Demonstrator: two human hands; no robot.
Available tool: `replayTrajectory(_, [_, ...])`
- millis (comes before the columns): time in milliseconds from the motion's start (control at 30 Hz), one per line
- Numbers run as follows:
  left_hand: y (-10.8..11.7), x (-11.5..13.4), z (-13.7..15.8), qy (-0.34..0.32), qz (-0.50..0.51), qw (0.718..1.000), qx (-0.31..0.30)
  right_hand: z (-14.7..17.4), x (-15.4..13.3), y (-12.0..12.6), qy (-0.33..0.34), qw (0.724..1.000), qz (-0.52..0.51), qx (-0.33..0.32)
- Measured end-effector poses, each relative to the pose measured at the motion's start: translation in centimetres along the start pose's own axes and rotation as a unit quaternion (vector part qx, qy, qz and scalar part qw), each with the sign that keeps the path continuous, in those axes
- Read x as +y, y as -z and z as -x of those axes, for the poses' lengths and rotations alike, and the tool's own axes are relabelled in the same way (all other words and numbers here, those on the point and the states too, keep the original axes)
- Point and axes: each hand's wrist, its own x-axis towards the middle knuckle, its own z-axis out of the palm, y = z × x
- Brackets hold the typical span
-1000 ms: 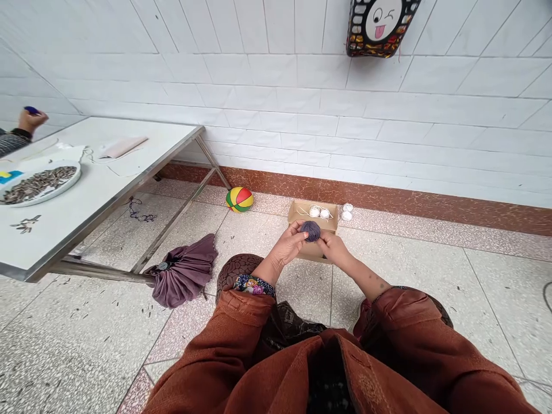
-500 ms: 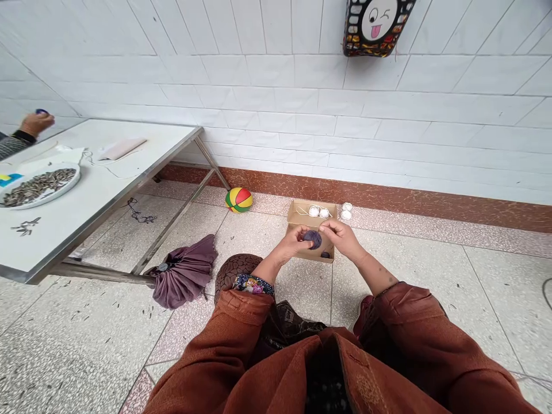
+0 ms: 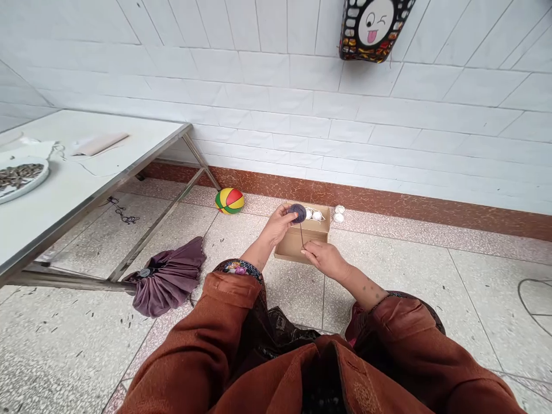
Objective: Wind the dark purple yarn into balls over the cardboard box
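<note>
Round grey-purple yarn ball [image 3: 297, 213], dark strand [image 3: 302, 236] newly stretched out.
Left hand [image 3: 276, 226] closes on the ball; right hand [image 3: 326, 259], now lower, pinches the strand, apparently keeping it taut.

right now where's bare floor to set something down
The widest mostly bare floor lies between the box and the cable; a smaller patch separates box and toy ball. It is crowded at the box, where the left hand holds yarn and the right hand its strand, and by the table, around the purple cloth.
</note>
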Motion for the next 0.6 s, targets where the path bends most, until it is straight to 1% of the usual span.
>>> replayTrajectory(67, [0.0, -0.4, -0.5, 0.017, -0.055, 0.998, -0.015, -0.9, 0.3, 1.8, -0.002, 0.999, 0.008, 0.050])
replayTrajectory(133, [-0.2, -1.2, -0.2, 0.032, -0.118, 0.990, -0.063, -2.0, 1.1, 3.5, -0.017, 0.994, -0.004, 0.109])
replayTrajectory(167, [-0.4, -1.6, 0.2, 0.037, -0.130, 0.986, -0.096, -2.5, 1.6, 4.1, -0.028, 0.991, -0.014, 0.132])
replayTrajectory(233, [-0.8, -2.2, 1.0, 0.062, -0.112, 0.979, -0.159, -3.2, 2.7, 4.6, -0.058, 0.984, -0.039, 0.163])
replayTrajectory(267, [-1.0, -2.4, 1.3, 0.074, -0.083, 0.978, -0.175, -3.4, 3.1, 4.6, -0.075, 0.980, -0.053, 0.174])
replayTrajectory(333, [-1.2, -2.4, 1.8, 0.086, -0.025, 0.979, -0.183, -3.5, 3.6, 4.1, -0.107, 0.973, -0.082, 0.187])
replayTrajectory(400, [-1.3, -2.1, 1.9, 0.084, 0.008, 0.980, -0.179, -3.2, 3.7, 3.5, -0.129, 0.968, -0.100, 0.192])
replayTrajectory(500, [-1.3, -1.7, 1.9, 0.087, 0.015, 0.979, -0.184, -2.8, 3.6, 3.1, -0.140, 0.967, -0.095, 0.193])
replayTrajectory(600, [-1.7, -1.5, 2.1, 0.098, 0.028, 0.978, -0.184, -2.6, 3.4, 3.4, -0.141, 0.968, -0.074, 0.196])
